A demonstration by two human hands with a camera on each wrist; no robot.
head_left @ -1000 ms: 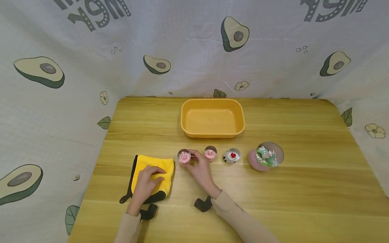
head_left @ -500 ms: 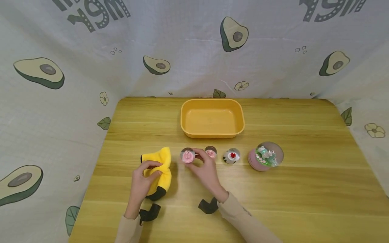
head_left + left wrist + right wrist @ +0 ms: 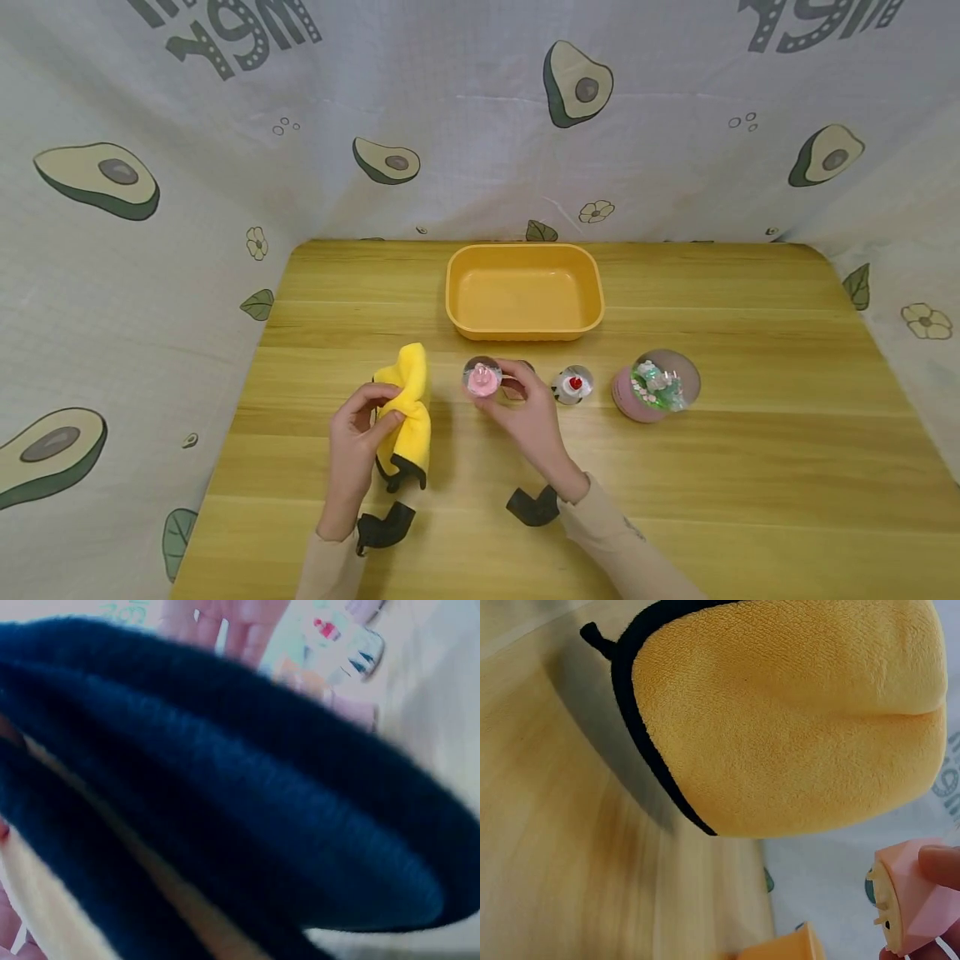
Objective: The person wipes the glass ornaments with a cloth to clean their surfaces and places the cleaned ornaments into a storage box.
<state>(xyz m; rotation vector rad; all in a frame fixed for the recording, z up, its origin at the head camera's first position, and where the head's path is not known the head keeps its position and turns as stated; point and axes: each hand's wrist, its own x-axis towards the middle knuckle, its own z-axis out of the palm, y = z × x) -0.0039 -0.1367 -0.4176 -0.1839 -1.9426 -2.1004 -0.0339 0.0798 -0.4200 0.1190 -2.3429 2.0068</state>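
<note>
My left hand (image 3: 358, 437) pinches a folded yellow cloth (image 3: 412, 400) with black edging, raised off the table. In the right wrist view the cloth (image 3: 795, 720) hangs close, its black trim and small loop showing. My right hand (image 3: 536, 425) grips a small snow globe (image 3: 482, 378) with a pink figure inside, to the right of the cloth. Its pink faceted base (image 3: 919, 896) shows between my fingers in the right wrist view. Another small globe (image 3: 514, 392) is mostly hidden behind my right hand. The left wrist view is largely filled by the cloth's dark trim (image 3: 247, 795).
A yellow-orange tray (image 3: 525, 333) stands at the back middle. Right of my right hand sit a small globe with a red top (image 3: 573, 385) and a larger snow globe on a pink base (image 3: 654, 386). Black wrist mounts (image 3: 386, 527) jut from both wrists.
My left hand has gathered the cloth from flat on the table and lifted it, folded, moving slightly right. My right hand has raised the pink-figure snow globe and carried it right.
</note>
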